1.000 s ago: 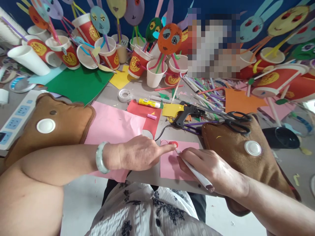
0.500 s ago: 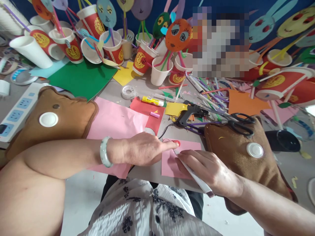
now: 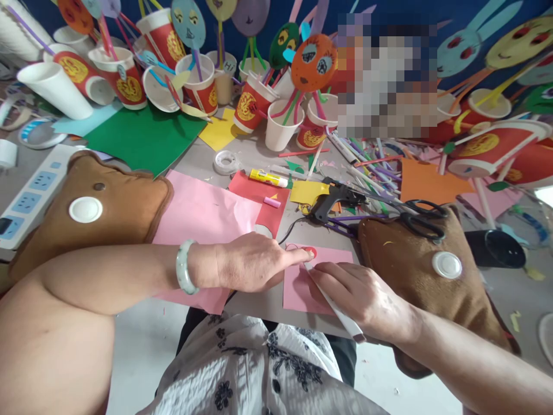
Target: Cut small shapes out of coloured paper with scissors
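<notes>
**Tracing a small round shape on the pink sheet**

Your left hand (image 3: pixel 253 262) lies flat on the table, its forefinger stretched out and pressing a small red round paper piece (image 3: pixel 309 252) onto the small pink paper sheet (image 3: pixel 298 291). This hand grasps nothing; it only pins. Your right hand (image 3: pixel 363 300) is closed around a white marker pen (image 3: pixel 334 304), and the tip of the pen meets the pink sheet just beside the red piece, on its near side.

The pink sheet lies at the near edge of the table, just left of the brown plush cushion with a white button (image 3: pixel 432 271), on which black scissors (image 3: pixel 421 216) rest. Behind the sheet lies a black glue gun (image 3: pixel 334 199).

I judge that you are in the drawing step, following the outline of the red piece. The next move asks for a firm forefinger so the piece does not slide, and a pen tip kept close against its edge.
</notes>
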`<state>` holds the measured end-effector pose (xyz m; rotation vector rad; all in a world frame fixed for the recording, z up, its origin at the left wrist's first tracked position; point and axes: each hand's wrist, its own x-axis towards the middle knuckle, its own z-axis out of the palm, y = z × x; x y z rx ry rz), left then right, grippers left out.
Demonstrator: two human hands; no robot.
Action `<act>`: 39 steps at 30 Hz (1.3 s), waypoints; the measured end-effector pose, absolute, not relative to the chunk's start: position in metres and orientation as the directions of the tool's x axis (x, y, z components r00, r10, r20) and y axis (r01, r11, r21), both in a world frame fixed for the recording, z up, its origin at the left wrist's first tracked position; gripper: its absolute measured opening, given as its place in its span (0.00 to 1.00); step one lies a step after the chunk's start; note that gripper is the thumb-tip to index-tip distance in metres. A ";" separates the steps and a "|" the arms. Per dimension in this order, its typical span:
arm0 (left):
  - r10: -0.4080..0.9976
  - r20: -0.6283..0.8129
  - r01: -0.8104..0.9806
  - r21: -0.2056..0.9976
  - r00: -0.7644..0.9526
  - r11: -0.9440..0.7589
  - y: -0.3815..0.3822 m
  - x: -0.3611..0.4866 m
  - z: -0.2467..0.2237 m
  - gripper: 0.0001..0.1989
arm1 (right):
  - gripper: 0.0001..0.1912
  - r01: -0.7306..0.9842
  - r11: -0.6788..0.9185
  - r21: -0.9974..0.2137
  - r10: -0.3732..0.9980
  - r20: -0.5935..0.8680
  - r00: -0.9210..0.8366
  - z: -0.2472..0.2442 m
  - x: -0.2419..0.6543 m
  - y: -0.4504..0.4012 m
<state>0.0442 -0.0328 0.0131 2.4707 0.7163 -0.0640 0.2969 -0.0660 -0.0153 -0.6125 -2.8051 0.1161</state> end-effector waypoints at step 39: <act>0.479 0.033 0.466 0.185 0.877 -0.865 -0.047 0.043 -0.025 0.23 | 0.14 0.405 0.826 -0.391 0.533 0.312 -0.787 -0.022 0.297 -0.031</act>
